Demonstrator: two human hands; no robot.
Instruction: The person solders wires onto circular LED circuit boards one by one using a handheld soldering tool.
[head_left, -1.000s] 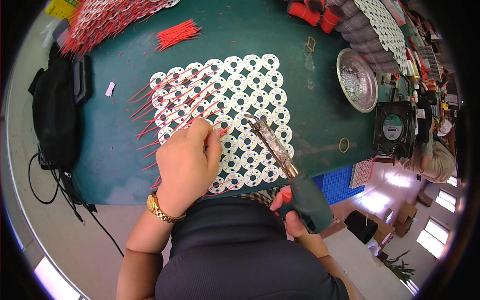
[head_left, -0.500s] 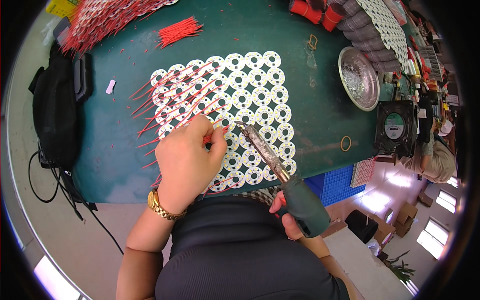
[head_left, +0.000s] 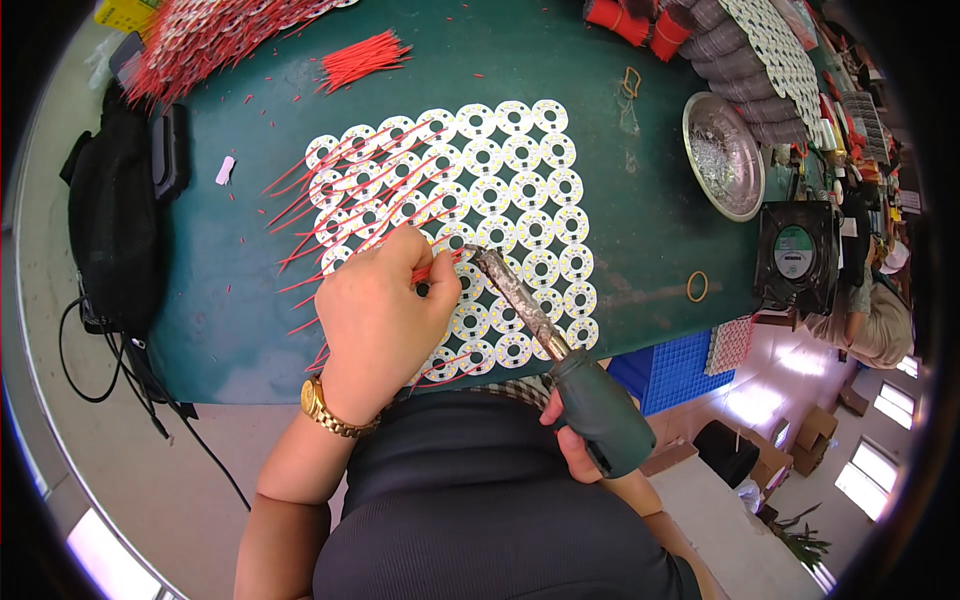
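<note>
Head view showed a dark green work table (head_left: 250, 300) spanning most of the scene, with pale floor along its near left and a bright room with windows off to the near right. At the table's left edge lay a black fabric bag (head_left: 115, 230). In the middle sat a grid of round white circuit discs (head_left: 520, 190), many on its left half carrying thin red wires that stuck out to the left. On the far right stood a shallow round metal bowl (head_left: 722, 155) holding silvery scraps, and just to its near right a black square fan (head_left: 795, 255). A heap of more red-wired discs (head_left: 210, 35) filled the far left corner, and a loose bundle of cut red wires (head_left: 362, 62) lay beside it. A small yellowish rubber band (head_left: 697, 287) rested near the fan.

Over the near part of the grid, the left hand (head_left: 380, 320), with a gold wristwatch (head_left: 325, 408), pinched one short red wire (head_left: 440, 268) between thumb and fingertips, closed tightly on it. The right hand (head_left: 575, 445), close to the body, was wrapped firmly round the dark green handle of a soldering iron (head_left: 555, 350), whose crusted metal tip met the wire's end at a disc.
</note>
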